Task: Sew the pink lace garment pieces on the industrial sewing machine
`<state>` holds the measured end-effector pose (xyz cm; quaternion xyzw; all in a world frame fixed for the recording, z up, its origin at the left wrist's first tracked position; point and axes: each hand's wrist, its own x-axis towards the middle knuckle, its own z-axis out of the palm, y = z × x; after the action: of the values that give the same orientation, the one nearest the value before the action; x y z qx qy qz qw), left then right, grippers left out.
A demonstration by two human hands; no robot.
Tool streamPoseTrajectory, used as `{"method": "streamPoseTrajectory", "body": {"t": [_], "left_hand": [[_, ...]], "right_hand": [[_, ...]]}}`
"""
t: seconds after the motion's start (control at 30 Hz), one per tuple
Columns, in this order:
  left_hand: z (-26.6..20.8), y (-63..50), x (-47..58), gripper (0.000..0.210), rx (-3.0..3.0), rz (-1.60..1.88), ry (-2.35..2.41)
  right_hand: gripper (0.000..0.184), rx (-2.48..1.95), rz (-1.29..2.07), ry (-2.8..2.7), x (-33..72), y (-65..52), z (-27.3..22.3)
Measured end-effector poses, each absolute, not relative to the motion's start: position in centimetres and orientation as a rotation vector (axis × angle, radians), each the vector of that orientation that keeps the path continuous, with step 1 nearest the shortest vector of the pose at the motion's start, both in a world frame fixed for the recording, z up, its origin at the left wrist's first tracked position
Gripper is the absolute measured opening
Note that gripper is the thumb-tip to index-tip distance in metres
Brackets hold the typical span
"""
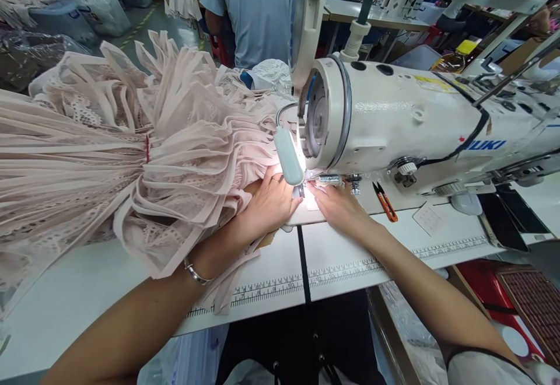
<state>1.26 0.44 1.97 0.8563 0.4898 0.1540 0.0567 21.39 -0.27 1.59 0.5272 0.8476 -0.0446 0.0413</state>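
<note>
My left hand [271,204] lies on pale pink fabric just left of the needle area, its fingers stretched out and the thumb apart. My right hand [339,205] is at the right of the presser foot [301,190], with fingers drawn together on the fabric's edge; the lamp's glare washes out the fingertips. Both hands rest at the bed of a white sewing machine [385,116]. A pale green lamp head [289,156] hangs over the needle. To the left, a big bundle of pale pink lace garments [196,134] spreads over the table, bound by a red tie [147,149].
Orange thread snips [385,203] and a small pale card [427,218] lie right of my right hand. A dark phone-like object [503,221] is farther right. A printed ruler [350,270] runs along the table's front edge. Ahead sits a person in a blue shirt [254,11].
</note>
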Motion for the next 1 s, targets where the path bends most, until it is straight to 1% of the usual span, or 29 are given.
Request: {"method": "streamPoseTrajectory", "body": {"t": [0.27, 0.43, 0.5, 0.63, 0.73, 0.8, 0.87, 0.93, 0.97, 1.0], "left_hand": [[1.7, 0.5, 1.1, 0.029, 2.615, 0.5, 1.468], [2.2, 0.3, 1.0, 0.026, 2.714, 0.463, 1.507], [2.4, 0.1, 1.1, 0.024, 2.75, 0.415, 1.547], [2.5, 0.3, 1.4, 0.024, 2.629, 0.312, 1.815], [2.9, 0.0, 1.5, 0.02, 2.6, 0.145, 1.885], [3.5, -1.3, 1.4, 0.021, 2.745, 0.041, 1.791], [4.6, -3.8, 1.0, 0.02, 2.984, 0.0, 1.538], [5.7, -6.7, 0.4, 0.013, 3.173, 0.068, 1.039], [6.2, -8.2, -0.1, 0.015, 3.162, 0.151, 0.842], [6.5, -9.5, -0.6, 0.021, 3.122, 0.268, 0.73]], "right_hand": [[0.05, 1.608, -0.102, 2.66, 21.6, -0.1, 1.2], [0.047, 1.631, 0.114, 2.705, 21.0, -0.5, 1.3], [0.048, 1.623, 0.152, 2.704, 20.7, -0.6, 1.5], [0.051, 1.651, 0.026, 2.581, 20.5, -0.1, 1.7], [0.047, 1.742, -0.047, 2.481, 20.7, 0.2, 1.7], [0.043, 1.799, 0.005, 2.49, 20.8, 0.1, 1.8], [0.041, 1.787, 0.082, 2.602, 20.7, -0.4, 1.9], [0.04, 1.647, 0.058, 2.796, 20.3, -1.2, 2.0], [0.039, 1.523, -0.018, 2.911, 19.9, -1.8, 2.0], [0.036, 1.379, -0.124, 3.021, 19.3, -2.4, 2.0]]}}
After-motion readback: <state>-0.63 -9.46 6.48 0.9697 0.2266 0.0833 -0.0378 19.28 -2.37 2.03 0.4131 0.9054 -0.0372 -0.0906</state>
